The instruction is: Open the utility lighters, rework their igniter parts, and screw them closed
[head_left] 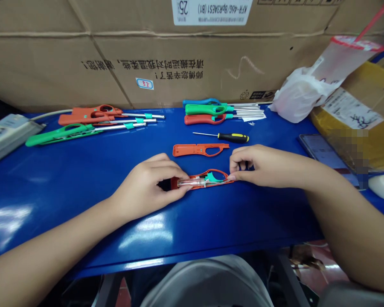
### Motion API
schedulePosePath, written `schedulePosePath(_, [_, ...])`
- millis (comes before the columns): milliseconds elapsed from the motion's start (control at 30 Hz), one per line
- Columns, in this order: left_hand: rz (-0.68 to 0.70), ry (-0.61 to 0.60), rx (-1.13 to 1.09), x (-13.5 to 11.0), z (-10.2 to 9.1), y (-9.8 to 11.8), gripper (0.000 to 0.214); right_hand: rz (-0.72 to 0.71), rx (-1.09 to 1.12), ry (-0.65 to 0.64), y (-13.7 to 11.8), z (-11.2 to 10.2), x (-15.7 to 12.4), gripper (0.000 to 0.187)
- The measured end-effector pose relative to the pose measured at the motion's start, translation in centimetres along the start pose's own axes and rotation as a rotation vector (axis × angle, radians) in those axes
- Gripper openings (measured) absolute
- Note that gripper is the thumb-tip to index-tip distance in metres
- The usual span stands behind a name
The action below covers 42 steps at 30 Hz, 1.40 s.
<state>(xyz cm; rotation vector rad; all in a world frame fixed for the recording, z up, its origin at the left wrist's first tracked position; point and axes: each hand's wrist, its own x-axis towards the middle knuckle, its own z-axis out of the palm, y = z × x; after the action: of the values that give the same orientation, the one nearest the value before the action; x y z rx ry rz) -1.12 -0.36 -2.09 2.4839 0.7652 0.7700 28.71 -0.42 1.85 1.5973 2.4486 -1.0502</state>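
Note:
An opened orange long-neck lighter (196,183) lies on the blue table, its inside facing up. A clear fuel tank (190,182), a green trigger (213,177) and thin wires show in its half shell. My left hand (149,183) is closed on the tank end, thumb on the near side and fingers on the far side. At the narrow right end, my right hand (248,165) pinches thumb and forefinger together; what lies between the fingertips is too small to tell. The loose orange cover half (198,149) lies just behind, apart from both hands.
A black-and-yellow screwdriver (233,137) lies behind the cover. Several lighters are piled at back left, including a green lighter (60,135); more handles, including a red one (205,119), sit beside metal tubes (248,111). A cardboard box (147,51), phone (326,155) and cup (345,59) border the table.

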Motion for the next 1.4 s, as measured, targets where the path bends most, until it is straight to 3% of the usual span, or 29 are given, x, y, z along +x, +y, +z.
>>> schedulePosePath(233, [-0.019, -0.095, 0.064, -0.18, -0.17, 0.39, 0.02, 0.001, 0.002, 0.008, 0.2, 0.11, 0.08, 0.028])
schedulePosePath(633, [0.091, -0.064, 0.106, -0.4, 0.21, 0.15, 0.017, -0.014, -0.002, -0.002, 0.49, 0.13, 0.14, 0.027])
schedulePosePath(867, [0.011, -0.091, 0.085, -0.32, 0.14, 0.44, 0.019, -0.019, -0.024, -0.001, 0.58, 0.24, 0.13, 0.026])
schedulePosePath(1100, [0.02, -0.075, 0.091, -0.38, 0.32, 0.19, 0.019, -0.036, -0.039, -0.001, 0.45, 0.14, 0.08, 0.025])
schedulePosePath(1400, [-0.102, -0.108, 0.055, -0.47, 0.29, 0.37, 0.02, -0.026, -0.037, 0.007, 0.32, 0.29, 0.0, 0.026])
